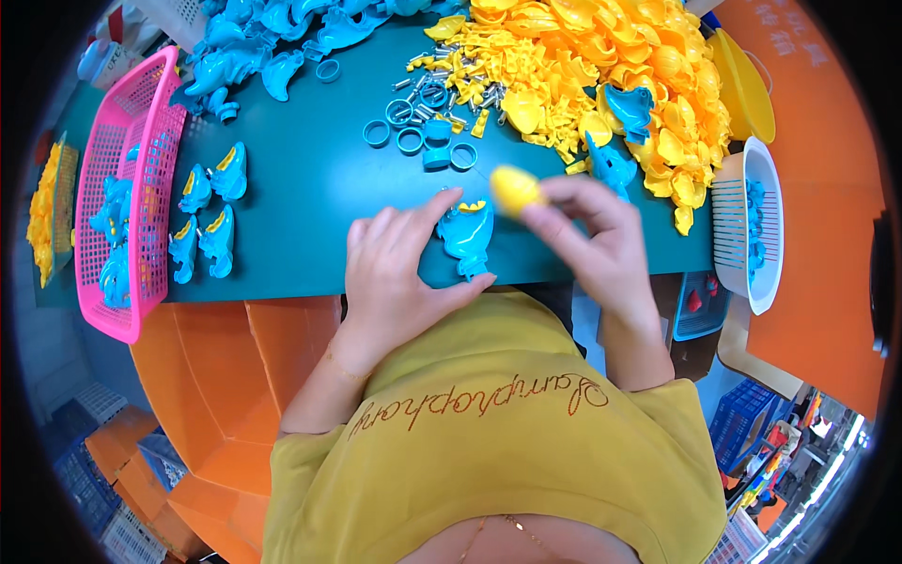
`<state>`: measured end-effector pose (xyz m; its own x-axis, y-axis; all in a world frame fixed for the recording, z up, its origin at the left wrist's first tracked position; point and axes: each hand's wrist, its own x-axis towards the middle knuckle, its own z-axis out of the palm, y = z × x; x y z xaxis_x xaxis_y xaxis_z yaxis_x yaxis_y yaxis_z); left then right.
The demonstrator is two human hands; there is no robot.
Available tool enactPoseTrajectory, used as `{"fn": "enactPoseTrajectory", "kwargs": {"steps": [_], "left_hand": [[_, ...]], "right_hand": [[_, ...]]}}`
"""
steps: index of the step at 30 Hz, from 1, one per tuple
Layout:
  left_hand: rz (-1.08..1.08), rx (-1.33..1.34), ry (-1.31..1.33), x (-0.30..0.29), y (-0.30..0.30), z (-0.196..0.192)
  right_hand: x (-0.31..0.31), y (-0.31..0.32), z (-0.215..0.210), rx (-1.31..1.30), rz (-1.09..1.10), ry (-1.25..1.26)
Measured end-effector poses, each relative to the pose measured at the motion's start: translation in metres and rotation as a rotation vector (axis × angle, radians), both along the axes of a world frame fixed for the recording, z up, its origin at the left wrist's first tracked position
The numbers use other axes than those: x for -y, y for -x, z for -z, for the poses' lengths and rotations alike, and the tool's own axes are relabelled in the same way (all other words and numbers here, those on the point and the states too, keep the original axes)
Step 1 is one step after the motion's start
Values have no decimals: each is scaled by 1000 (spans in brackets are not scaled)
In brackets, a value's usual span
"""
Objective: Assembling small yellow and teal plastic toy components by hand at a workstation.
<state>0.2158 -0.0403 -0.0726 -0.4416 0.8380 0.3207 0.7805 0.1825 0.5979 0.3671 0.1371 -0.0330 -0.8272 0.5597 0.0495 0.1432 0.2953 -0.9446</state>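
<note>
Near the table's front edge, my left hand (399,268) has its thumb and index finger at the two ends of a hollow blue plastic toy half (467,237). Yellow pieces sit along that half's upper rim. To its right and a little raised, my right hand (601,235) pinches a smooth, rounded yellow plastic shell (516,191) between thumb and fingers; it is slightly blurred. Just beyond my hands are several loose blue rings (410,141) and short blue cylinders (437,157). A blue toy part (611,167) lies behind my right hand.
A big heap of yellow shells (658,122) and small yellow parts with metal pins (470,70) covers the far right. Blue parts (235,56) pile up far left. Several blue halves (217,242) lie beside a pink basket (127,320). A white basket (769,226) stands right.
</note>
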Motion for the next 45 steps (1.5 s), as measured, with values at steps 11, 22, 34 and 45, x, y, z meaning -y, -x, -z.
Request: {"fn": "enactPoseTrajectory", "kwargs": {"steps": [11, 22, 34, 45], "left_hand": [[-72, 48, -19, -2, -4, 4], [-90, 24, -69, -2, -2, 9], [-70, -13, -101, 2, -2, 12], [18, 82, -74, 4, 3, 9]], "right_hand": [[40, 7, 14, 133, 56, 638], [53, 13, 30, 59, 61, 505], [61, 23, 20, 114, 50, -87], [47, 7, 26, 83, -26, -269]]}}
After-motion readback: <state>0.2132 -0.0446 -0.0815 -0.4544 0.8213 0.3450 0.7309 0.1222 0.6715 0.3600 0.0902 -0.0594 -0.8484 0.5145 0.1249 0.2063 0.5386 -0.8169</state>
